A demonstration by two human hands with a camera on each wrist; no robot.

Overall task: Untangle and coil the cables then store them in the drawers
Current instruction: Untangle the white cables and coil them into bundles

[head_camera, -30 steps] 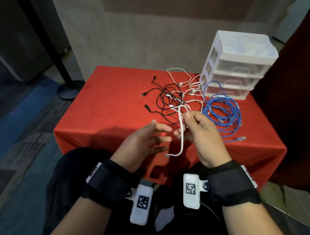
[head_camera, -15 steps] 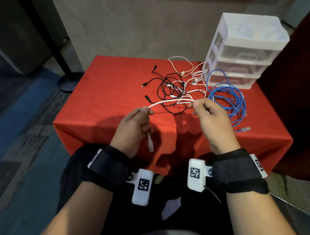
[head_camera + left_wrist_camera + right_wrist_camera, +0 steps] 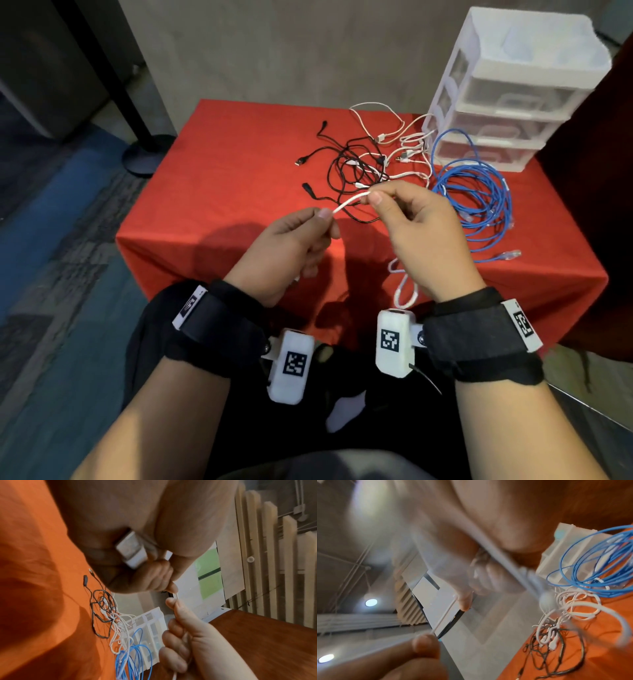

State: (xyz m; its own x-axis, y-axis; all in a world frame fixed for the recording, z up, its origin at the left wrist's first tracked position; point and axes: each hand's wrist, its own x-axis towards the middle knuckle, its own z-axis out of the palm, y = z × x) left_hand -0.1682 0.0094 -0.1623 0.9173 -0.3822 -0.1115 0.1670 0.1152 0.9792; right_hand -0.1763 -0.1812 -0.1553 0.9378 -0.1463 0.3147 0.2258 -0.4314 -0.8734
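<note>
Above the near edge of the red table, both hands hold one white cable (image 3: 349, 202). My left hand (image 3: 294, 236) pinches one end of a short taut stretch, and its plug (image 3: 132, 551) lies inside the curled palm. My right hand (image 3: 418, 226) pinches the other end between thumb and forefinger; the rest of that cable (image 3: 404, 291) hangs in a loop below the right palm. Farther back lies a tangle of black cables (image 3: 356, 171) and white cables (image 3: 407, 144). To their right a blue network cable (image 3: 479, 202) sits loosely coiled.
A white three-drawer plastic unit (image 3: 513, 89) stands at the table's back right corner, its drawers closed. The red tablecloth (image 3: 222, 164) is bare on the left half. A black post with a round base (image 3: 144, 157) stands on the floor left of the table.
The left hand went from open to pinching the white cable. Both hands then drew closer, shortening the taut stretch, and the slack now hangs below the right hand.
</note>
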